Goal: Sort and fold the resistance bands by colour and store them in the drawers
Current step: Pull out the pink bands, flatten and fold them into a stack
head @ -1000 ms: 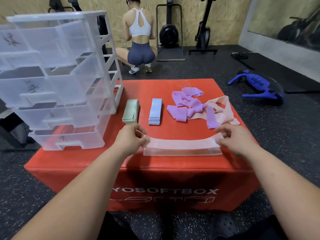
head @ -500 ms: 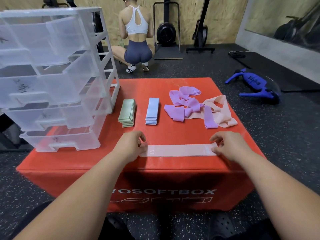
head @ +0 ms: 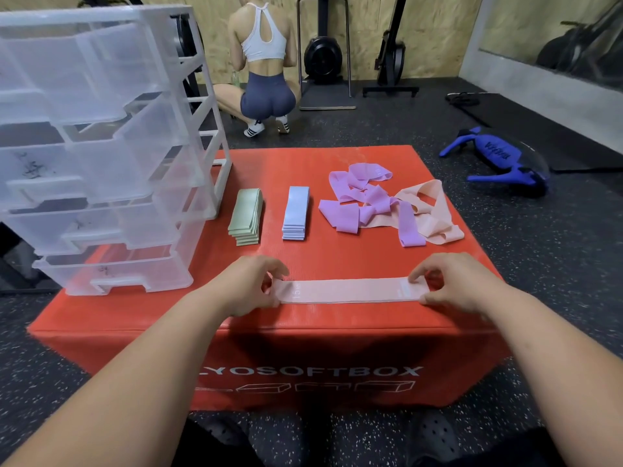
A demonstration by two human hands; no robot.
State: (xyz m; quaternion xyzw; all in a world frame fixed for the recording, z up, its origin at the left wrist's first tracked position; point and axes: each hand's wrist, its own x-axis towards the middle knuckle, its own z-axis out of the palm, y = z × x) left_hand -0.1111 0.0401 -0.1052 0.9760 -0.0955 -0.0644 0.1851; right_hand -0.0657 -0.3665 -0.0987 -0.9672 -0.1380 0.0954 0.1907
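Note:
A pink resistance band point(head: 347, 290) lies flat and straight near the front edge of the red soft box point(head: 303, 335). My left hand point(head: 251, 284) pinches its left end and my right hand point(head: 451, 283) pinches its right end. Behind it stand a folded stack of green bands point(head: 246, 215) and a folded stack of blue bands point(head: 296, 212). A loose heap of purple bands point(head: 365, 200) tangles with loose peach-pink bands point(head: 433, 210) at the back right. The clear plastic drawer unit point(head: 101, 146) stands on the box's left side, drawers shut.
A person squats on the dark gym floor behind the box point(head: 266, 72). A blue piece of gym gear point(head: 499, 160) lies on the floor to the right. Exercise machines point(head: 323, 55) stand along the wooden back wall.
The pink band, slightly bowed and doubled a second ago, now lies flattened and straight. Both hands stayed on its ends and shifted a little toward the front edge.

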